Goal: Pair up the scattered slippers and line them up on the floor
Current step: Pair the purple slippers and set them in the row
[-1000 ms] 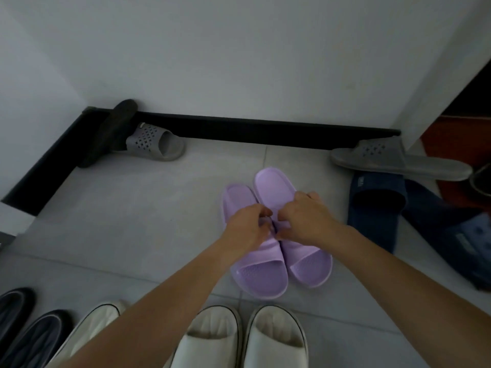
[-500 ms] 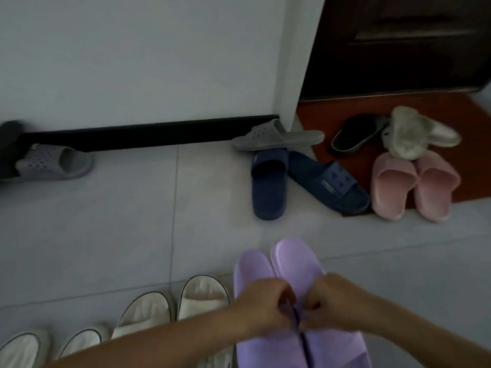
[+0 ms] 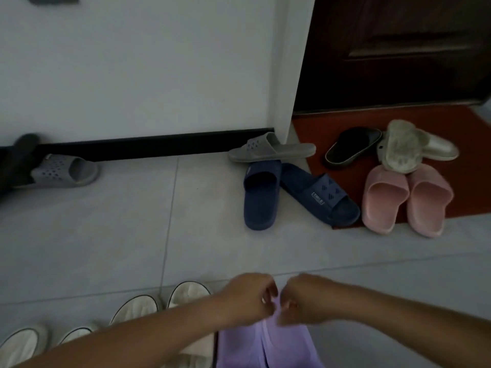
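On the tiled floor [image 3: 106, 235] by a dark door [image 3: 398, 49], both forearms reach in from below, left hand [image 3: 247, 296] and right hand [image 3: 303, 298] curled close together, each pinching the near edge of the lilac slipper pair [image 3: 265, 343]. That pair lies directly beneath the hands, beside the cream slippers [image 3: 138, 306]. Navy slippers [image 3: 265, 195] and pink slippers [image 3: 406, 200] lie well beyond.

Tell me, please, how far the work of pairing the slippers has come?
Done: cream slippers already stand in a row at the near edge. In hand: the left hand and right hand hold the lilac rubber pair beside that row. Left: the two grey perforated slippers lie far apart, the navy pair is splayed, and the pink pair, black slipper and worn white slippers wait on the red mat.
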Available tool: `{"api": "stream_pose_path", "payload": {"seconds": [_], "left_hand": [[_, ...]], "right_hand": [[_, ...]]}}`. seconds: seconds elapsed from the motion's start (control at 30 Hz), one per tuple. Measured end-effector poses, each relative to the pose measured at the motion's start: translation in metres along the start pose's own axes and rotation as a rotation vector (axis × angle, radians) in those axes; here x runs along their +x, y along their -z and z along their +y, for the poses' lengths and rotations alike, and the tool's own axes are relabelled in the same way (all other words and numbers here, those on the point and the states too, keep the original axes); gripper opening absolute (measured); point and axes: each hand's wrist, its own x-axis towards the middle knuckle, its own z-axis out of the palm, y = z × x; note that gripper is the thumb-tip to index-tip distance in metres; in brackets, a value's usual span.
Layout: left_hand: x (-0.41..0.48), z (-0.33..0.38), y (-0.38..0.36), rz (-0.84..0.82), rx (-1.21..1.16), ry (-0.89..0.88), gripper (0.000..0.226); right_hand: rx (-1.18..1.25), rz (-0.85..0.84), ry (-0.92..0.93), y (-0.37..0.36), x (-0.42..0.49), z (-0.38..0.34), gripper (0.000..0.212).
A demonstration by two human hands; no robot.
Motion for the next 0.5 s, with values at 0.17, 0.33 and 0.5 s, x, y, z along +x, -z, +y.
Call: {"api": "stream_pose_path", "payload": {"seconds": [0.17,0.33,0.5], "left_hand": [[0.02,0.015,0.054,0.091,-0.078,0.186,0.03],[0.028,0.03,0.084,0.179,-0.14,0.416,0.031],[0.034,0.035,0.091,0.175,-0.114,0.544,0.034]], "right_hand": [[-0.02,-0.009,0.062,0.058,0.02,0.018,0.041],[-0.017,-0.031,0.102,0.087,0.035,0.025,0.047],[-0.02,-0.034,0.142,0.1,0.047,0.025,0.044]]}}
